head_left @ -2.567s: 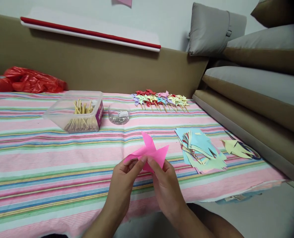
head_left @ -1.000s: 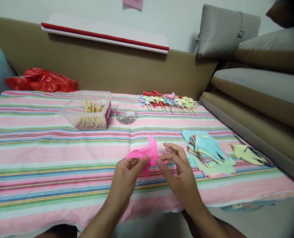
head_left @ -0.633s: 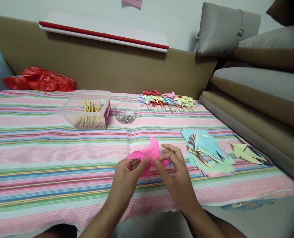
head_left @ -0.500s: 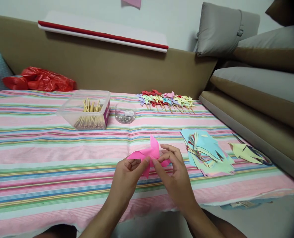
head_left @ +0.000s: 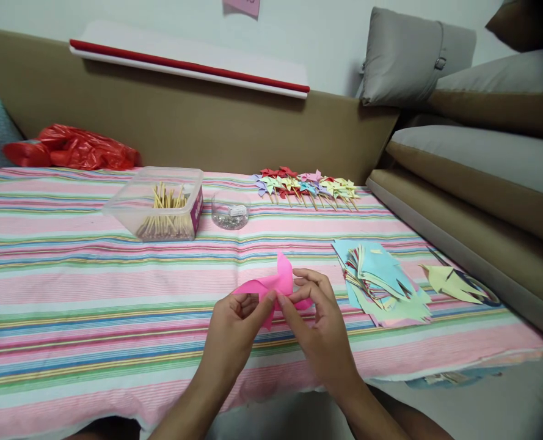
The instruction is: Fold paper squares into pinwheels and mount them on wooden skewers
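Observation:
A bright pink paper pinwheel (head_left: 267, 283) is held just above the striped cloth, its blades curled in toward the centre. My left hand (head_left: 239, 322) pinches it from the left, thumb near the middle. From the other side my right hand (head_left: 319, 311) grips it, with thumb and forefinger meeting at the centre. Both thumbs are close together there. Whether a pin sits under the fingertips is hidden. Part of the lower blades is covered by my fingers.
Behind stand a plastic box (head_left: 154, 205) of thin sticks and a round clear container (head_left: 230, 214) of small metal pieces. Finished pinwheels (head_left: 305, 183) lie at the back. To the right are cut paper sheets (head_left: 383, 284), scissors (head_left: 482, 287) and stacked cushions (head_left: 477, 177).
My right fingers have drawn slightly closer to the pinwheel's centre, and its top blade has shifted a little. Both hands keep their hold.

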`<state>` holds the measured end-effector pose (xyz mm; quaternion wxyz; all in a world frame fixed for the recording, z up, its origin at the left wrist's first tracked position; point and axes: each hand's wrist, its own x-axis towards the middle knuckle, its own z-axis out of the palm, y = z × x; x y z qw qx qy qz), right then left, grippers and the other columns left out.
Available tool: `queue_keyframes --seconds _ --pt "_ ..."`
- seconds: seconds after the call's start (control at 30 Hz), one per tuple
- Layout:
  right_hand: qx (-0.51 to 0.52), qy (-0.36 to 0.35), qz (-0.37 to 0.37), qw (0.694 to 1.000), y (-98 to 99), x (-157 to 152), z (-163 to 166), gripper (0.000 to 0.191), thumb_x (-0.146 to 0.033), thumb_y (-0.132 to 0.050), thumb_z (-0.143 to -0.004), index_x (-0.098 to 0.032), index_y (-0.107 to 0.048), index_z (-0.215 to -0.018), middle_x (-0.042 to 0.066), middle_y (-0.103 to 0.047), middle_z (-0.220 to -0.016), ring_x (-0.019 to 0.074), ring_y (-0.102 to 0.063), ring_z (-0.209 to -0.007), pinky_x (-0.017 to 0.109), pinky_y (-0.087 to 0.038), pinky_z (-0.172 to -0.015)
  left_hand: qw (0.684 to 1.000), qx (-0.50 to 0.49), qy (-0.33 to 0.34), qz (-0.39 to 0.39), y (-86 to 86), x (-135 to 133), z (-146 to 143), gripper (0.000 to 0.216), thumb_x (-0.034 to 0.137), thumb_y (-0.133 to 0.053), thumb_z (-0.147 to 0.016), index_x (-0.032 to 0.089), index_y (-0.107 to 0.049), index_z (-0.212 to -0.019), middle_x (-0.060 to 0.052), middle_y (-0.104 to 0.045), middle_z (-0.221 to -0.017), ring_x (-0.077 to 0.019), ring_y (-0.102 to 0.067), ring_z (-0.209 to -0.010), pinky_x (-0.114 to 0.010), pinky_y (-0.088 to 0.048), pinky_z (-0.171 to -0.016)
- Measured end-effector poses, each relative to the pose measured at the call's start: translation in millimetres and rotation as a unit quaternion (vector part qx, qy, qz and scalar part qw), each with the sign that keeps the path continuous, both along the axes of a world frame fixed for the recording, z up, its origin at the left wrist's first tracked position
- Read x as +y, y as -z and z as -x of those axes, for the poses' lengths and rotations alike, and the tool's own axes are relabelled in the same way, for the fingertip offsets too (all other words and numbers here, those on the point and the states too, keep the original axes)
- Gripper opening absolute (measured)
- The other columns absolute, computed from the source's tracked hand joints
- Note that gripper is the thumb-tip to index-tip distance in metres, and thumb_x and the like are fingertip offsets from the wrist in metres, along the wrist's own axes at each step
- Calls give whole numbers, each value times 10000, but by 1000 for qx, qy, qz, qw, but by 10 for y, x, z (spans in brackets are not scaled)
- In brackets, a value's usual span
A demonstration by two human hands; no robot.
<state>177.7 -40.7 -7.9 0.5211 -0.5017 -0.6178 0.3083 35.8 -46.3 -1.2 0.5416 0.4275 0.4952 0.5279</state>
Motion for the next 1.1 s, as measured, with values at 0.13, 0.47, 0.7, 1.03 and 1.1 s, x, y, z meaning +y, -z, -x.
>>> queue_keyframes --seconds 0.13,0.47,0.7,1.03,1.1 --pt "-22 6 -17 1000 -104 58 -16 212 -401 -672 -877 -231 -634 -757 87 -552 -1227 280 -501 -1266 446 -407 -1053 1000 5 -21 -15 -102 3 13 343 402 -743 -773 161 -558 -611 50 -400 -582 -96 -322 -560 -213 -285 -524" --pt "-83 57 -143 984 -309 431 105 138 -356 -634 -900 -242 -683 -839 90 -536 -1212 266 -553 -1182 461 -444 -1007 993 85 -74 -29 -153 287 440 490 530 -670 -790 213 -372 -563 61 -278 -581 -106 -279 -549 -239 -242 -521" --pt "-264 -43 -107 958 -506 1689 354 225 -334 -497 -967 -193 -628 -851 86 -667 -967 219 -646 -923 347 -523 -794 954 288 -15 -83 -112 485 557 277 317 -539 -887 207 -488 -638 33 -472 -578 -138 -426 -553 -263 -272 -567" --pt "-522 -332 -82 782 -443 2910 1539 34 -161 -677 -871 -163 -709 -882 43 -731 -942 178 -664 -880 333 -510 -833 892 442 -29 -84 33 561 763 163 117 -531 -882 213 -611 -778 -5 -703 -713 -187 -645 -642 -288 -254 -562" --pt "-549 -349 -68 756 -374 2972 1647 103 -247 -659 -920 -150 -689 -934 38 -716 -968 170 -669 -873 360 -540 -828 892 438 -42 -100 80 561 798 163 113 -537 -877 220 -617 -784 -5 -710 -713 -188 -658 -637 -290 -256 -556"
